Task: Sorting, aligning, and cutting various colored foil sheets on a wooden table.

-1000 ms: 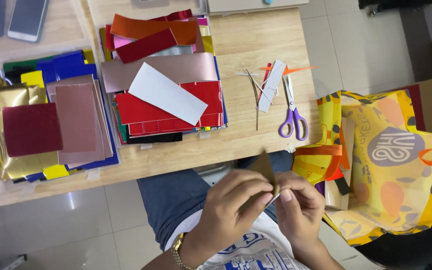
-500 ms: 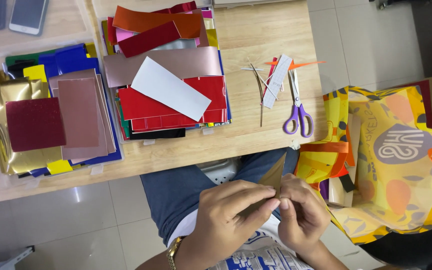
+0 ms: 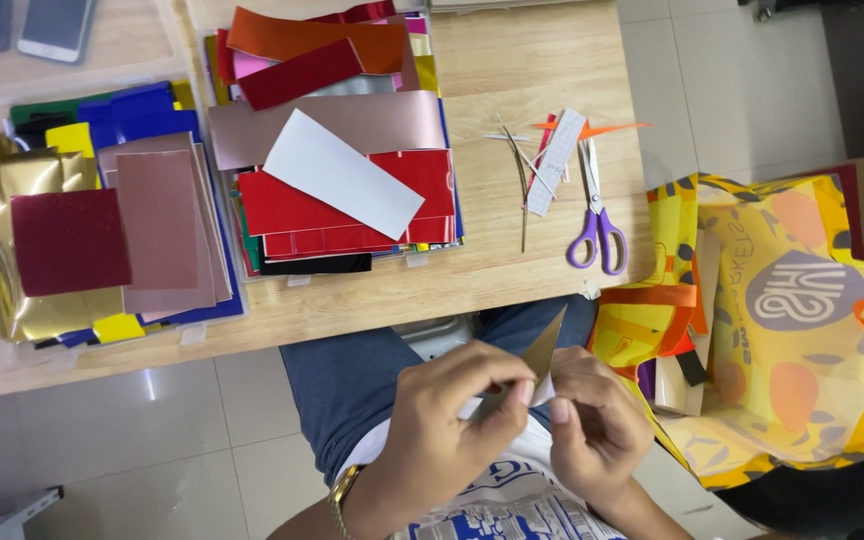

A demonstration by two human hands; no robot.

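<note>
Over my lap, both hands pinch a small folded piece of brownish-gold paper (image 3: 544,350) whose pointed tip sticks up toward the table edge. My left hand (image 3: 447,425) grips it from the left with thumb and fingers, a gold watch band at the wrist. My right hand (image 3: 597,425) holds its lower right part. On the wooden table (image 3: 512,270) above lie purple-handled scissors (image 3: 597,215) and thin paper strips (image 3: 550,150).
Two stacks of coloured and metallic paper sheets sit on the table: a red, white and copper pile (image 3: 337,160) in the middle and a gold, maroon and blue pile (image 3: 92,230) at left. A yellow patterned bag (image 3: 782,320) stands at my right. A phone (image 3: 57,25) lies at far left.
The view has shifted slightly. My hands stay together on the folded paper, whose pointed tip now stands out more clearly above my fingers.
</note>
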